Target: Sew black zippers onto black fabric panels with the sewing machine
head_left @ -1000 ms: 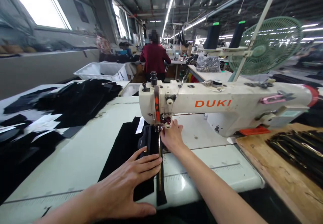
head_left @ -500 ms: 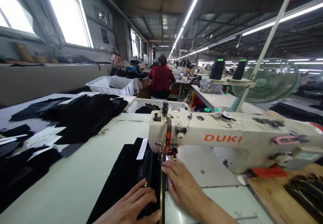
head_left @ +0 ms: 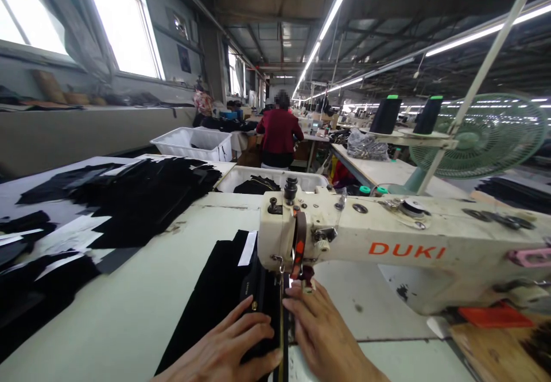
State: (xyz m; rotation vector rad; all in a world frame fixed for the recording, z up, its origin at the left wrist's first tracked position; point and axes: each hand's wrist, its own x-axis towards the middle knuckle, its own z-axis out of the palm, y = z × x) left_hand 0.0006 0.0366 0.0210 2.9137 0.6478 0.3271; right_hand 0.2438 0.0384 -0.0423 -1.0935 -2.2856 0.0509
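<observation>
Black fabric [head_left: 206, 296] lies on the table under the head of a white sewing machine [head_left: 353, 238] marked DUKI. Along its right side runs a zipper [head_left: 281, 324] with gold-coloured teeth, leading up to the needle area. A white strip [head_left: 247, 248] rests across the fabric's far end. My left hand [head_left: 236, 339] is open, fingers spread and lying flat on the fabric left of the zipper, beside a small gold metal piece [head_left: 255, 306]. Just right of the zipper, my right hand [head_left: 321, 327] lies with fingers stretched out, fingertips at its edge close to the presser foot.
Stacked black pieces [head_left: 146, 198] cover the table's left side. Behind the machine is a white bin [head_left: 297, 178]; another bin [head_left: 193, 142] stands farther left. Thread cones [head_left: 386, 115] and a green fan [head_left: 482, 135] are at right. A person in red [head_left: 279, 132] sits ahead.
The view has shifted, so the machine appears larger and farther right. Both hands remain on the work at either side of the zipper, the right fingertips close to the presser foot.
</observation>
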